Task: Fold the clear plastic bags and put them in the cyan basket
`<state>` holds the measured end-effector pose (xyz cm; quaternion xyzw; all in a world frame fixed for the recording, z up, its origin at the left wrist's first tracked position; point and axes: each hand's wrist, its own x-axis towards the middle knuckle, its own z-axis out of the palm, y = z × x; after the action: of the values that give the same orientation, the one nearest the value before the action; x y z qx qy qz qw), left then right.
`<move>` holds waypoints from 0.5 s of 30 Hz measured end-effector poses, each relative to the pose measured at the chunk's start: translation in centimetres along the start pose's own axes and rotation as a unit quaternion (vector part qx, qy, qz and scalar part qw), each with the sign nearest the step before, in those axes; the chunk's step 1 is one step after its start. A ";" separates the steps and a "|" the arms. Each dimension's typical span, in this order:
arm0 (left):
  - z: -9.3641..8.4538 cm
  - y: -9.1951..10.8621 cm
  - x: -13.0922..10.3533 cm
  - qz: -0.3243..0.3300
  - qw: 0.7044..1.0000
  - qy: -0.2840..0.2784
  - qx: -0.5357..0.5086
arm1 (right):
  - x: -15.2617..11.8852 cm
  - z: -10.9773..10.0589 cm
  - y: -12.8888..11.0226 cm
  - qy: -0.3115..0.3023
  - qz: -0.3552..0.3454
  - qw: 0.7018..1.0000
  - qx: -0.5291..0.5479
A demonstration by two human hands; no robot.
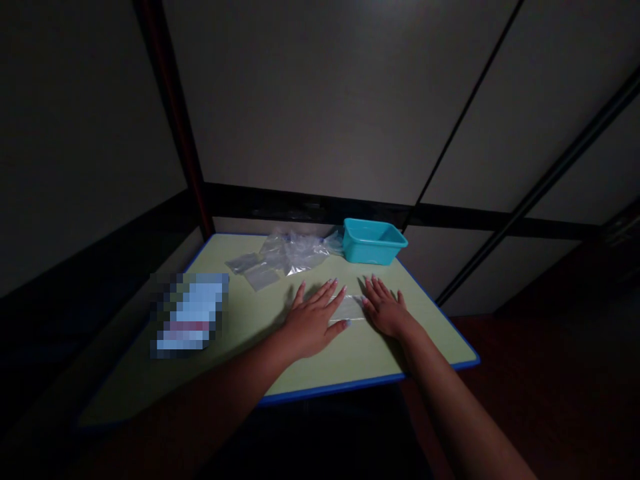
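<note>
A small clear plastic bag [349,308] lies flat on the pale green table [320,373]. My left hand [315,320] rests on the bag's left end, palm down with the fingers spread. On its right end lies my right hand [386,309], also palm down, its fingers apart. Both hands cover parts of the bag, and only its middle shows between them. Farther back, a crumpled heap of clear plastic [300,252] sits with flat clear bags [261,275] at its left front.
A turquoise plastic basket [373,252] stands at the table's back right. At the left is a pixelated pale object [195,310]. Blue edging rims the table, and panelled walls or doors rise behind it.
</note>
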<state>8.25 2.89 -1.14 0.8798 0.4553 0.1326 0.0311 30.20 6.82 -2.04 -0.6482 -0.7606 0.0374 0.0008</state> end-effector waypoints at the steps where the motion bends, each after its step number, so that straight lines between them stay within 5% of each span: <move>1: 0.0 0.0 0.0 0.007 1.000 -0.008 0.002 | 0.0 0.0 0.0 0.010 -0.003 1.000 0.008; 8: 0.9 -0.3 -0.3 0.006 0.998 -0.063 0.004 | -0.5 -0.3 -0.7 0.098 -0.151 0.981 0.073; 15: 1.1 -0.3 -0.1 -0.009 0.995 -0.097 -0.003 | -0.7 0.3 -2.0 0.013 -0.212 0.977 0.014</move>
<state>8.22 3.05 -2.26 0.8841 0.4581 0.0481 0.0793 28.30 5.79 -2.14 -0.4725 -0.8801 0.0388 0.0273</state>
